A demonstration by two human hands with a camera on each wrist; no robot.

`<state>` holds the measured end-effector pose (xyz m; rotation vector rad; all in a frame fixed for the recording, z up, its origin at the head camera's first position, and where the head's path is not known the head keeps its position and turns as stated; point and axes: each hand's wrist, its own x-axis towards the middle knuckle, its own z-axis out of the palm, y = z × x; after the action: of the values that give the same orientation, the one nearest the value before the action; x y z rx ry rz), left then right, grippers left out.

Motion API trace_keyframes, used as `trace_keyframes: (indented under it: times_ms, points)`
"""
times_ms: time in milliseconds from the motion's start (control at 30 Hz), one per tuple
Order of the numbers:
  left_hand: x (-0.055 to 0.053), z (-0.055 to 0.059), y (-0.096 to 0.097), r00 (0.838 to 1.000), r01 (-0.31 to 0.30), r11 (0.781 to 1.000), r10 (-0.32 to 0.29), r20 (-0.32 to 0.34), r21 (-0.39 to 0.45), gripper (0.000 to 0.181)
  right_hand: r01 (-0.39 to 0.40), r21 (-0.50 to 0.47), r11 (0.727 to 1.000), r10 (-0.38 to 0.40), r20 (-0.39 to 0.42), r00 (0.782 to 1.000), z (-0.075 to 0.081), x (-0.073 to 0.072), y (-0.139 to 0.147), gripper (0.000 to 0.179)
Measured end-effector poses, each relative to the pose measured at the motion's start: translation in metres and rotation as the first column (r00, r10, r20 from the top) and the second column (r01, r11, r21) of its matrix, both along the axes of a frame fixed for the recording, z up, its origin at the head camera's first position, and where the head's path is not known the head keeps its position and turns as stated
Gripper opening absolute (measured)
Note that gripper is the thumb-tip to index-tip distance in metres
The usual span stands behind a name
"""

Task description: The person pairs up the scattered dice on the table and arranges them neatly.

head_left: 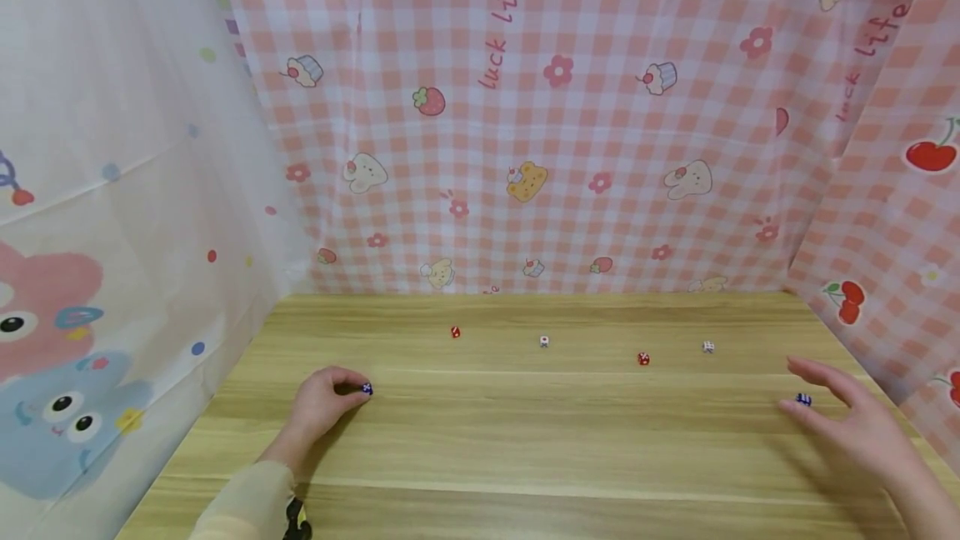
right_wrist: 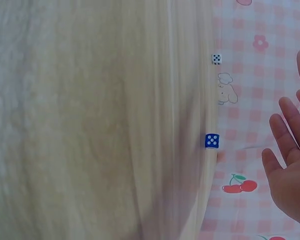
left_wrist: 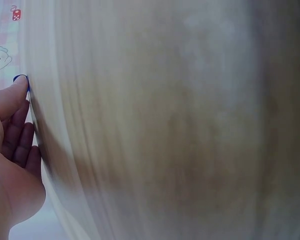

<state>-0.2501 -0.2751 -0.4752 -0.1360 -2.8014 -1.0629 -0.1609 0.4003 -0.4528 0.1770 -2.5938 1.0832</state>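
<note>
My left hand [head_left: 352, 390] rests on the wooden table [head_left: 525, 457] at the left, its fingers curled and their tips pinching a small blue die [head_left: 367, 388]. In the left wrist view the fingertips [left_wrist: 19, 87] cover most of that blue die [left_wrist: 21, 78]. At the right, my right hand [head_left: 825, 397] hovers with fingers spread and straight, just beside a second blue die [head_left: 803, 399]. The right wrist view shows this blue die [right_wrist: 212, 141] lying free, a gap away from the right hand [right_wrist: 290, 160].
Further back lie a red die [head_left: 455, 332], a white die [head_left: 544, 341], another red die [head_left: 643, 358] and a white die [head_left: 708, 347]. Pink checked cloth [head_left: 600, 148] walls the back and right, a white cartoon sheet [head_left: 112, 232] the left.
</note>
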Motion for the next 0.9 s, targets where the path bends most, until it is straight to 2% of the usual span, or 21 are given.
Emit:
trace_keyframes:
  times_ms: [267,500,600,833,900]
  points:
    - [0.000,0.001,0.005,1.000,0.023,1.000,-0.023,-0.010,-0.009,0.011,0.017,0.015,1.000,-0.017,-0.039,0.999,-0.002,-0.002,0.006,0.058]
    - [0.000,0.001,0.012,1.000,0.017,1.000,-0.017,-0.001,0.006,0.011,-0.001,0.007,1.000,0.002,-0.086,0.996,-0.004,-0.004,0.012,0.056]
    - [0.001,0.001,0.014,1.000,0.013,1.000,-0.013,0.005,0.016,0.011,-0.001,0.002,1.000,0.001,-0.067,0.998,-0.004,-0.003,0.015,0.056]
    - [0.000,0.000,0.017,1.000,0.025,1.000,-0.025,0.007,0.007,0.012,0.049,0.009,0.999,-0.049,0.036,0.998,-0.006,0.001,0.021,0.063]
    - [0.001,0.001,0.019,1.000,0.030,1.000,-0.030,0.008,0.007,0.012,0.040,0.000,0.999,-0.040,0.048,0.998,-0.006,0.002,0.023,0.063]
